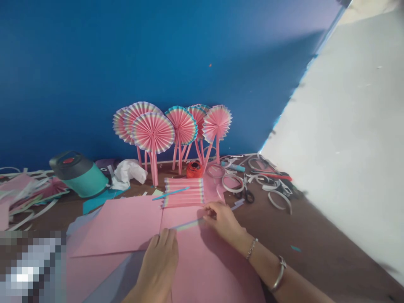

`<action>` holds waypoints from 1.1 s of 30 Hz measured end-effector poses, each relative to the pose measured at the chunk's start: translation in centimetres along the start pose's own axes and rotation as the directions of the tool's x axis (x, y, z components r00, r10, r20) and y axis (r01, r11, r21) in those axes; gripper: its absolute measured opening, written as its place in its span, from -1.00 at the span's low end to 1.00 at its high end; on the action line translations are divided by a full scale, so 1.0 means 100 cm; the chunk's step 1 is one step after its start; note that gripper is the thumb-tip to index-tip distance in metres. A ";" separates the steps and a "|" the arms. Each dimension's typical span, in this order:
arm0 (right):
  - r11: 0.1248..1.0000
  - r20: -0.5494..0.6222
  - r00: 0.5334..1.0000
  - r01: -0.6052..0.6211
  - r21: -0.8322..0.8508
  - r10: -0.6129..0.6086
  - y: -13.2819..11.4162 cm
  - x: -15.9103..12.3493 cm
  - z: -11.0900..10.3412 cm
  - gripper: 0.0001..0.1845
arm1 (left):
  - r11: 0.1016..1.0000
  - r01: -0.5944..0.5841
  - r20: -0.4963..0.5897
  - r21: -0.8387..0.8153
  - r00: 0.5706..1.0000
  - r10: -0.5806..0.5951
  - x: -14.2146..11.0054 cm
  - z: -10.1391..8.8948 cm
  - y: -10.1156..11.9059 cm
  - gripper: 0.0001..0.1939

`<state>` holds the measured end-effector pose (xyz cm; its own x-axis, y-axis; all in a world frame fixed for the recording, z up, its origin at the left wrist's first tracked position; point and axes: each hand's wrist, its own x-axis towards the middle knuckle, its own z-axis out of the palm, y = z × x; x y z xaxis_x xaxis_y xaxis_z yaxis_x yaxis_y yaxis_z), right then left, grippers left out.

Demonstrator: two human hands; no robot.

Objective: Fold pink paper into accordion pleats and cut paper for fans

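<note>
A large pink paper sheet [217, 265] lies in front of me, its far edge banded in pale blue and yellow. At the left end of that band, my left hand [162, 256] is closed on the edge, with the thumb hidden beneath. My right hand [224, 221] pinches the band's right end between thumb and fingers. Just beyond the hands rests an accordion-pleated pink paper piece [186, 193] with a thin blue strip [172, 193] across it. Another pink sheet [123, 225] lies left of my left hand, partly over other paper.
Several round pleated paper fans [153, 132] on pink sticks stand against the blue wall [94, 63]. Scissors [248, 194], a red tape roll [195, 169] and white strip loops [233, 184] lie behind my right hand. A teal-and-black container [80, 174] and crumpled white material [128, 173] sit at left.
</note>
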<state>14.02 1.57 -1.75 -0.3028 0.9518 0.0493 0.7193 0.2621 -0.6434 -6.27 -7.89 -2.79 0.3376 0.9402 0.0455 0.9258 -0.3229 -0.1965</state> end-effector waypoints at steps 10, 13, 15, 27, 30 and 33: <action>0.760 0.218 0.889 0.458 -0.462 -0.403 -0.026 -0.031 -0.003 -0.60 | 0.997 0.010 -0.156 0.078 0.988 0.003 0.001 0.003 0.005 -0.45; 0.709 0.288 0.852 0.524 -0.473 -0.437 -0.036 -0.043 0.007 -0.53 | 0.996 0.020 -0.229 0.084 0.973 -0.001 0.000 0.008 0.005 -0.52; 0.705 0.280 0.864 0.503 -0.500 -0.418 -0.037 -0.046 0.009 -0.54 | 0.996 0.012 -0.250 0.092 0.968 0.011 -0.002 0.012 0.004 -0.52; 0.706 0.257 0.965 0.220 -0.674 -0.056 -0.031 -0.050 -0.018 -0.70 | 0.993 0.000 -0.231 0.117 0.972 0.028 -0.011 0.033 0.002 -0.52; 0.699 0.273 0.962 0.186 -0.690 0.014 -0.034 -0.049 -0.022 -0.74 | 0.995 -0.019 -0.233 0.100 0.972 0.042 -0.012 0.037 0.001 -0.50; 0.703 0.279 0.959 0.166 -0.692 0.047 -0.036 -0.046 -0.023 -0.78 | 0.997 -0.022 -0.243 0.080 0.969 0.041 -0.012 0.039 0.000 -0.51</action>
<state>14.27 -3.40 2.03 -0.4305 0.8810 -0.1961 0.8877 0.4526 0.0842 -7.34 -8.61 -6.65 0.4065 0.8717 0.2735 0.9015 -0.3341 -0.2750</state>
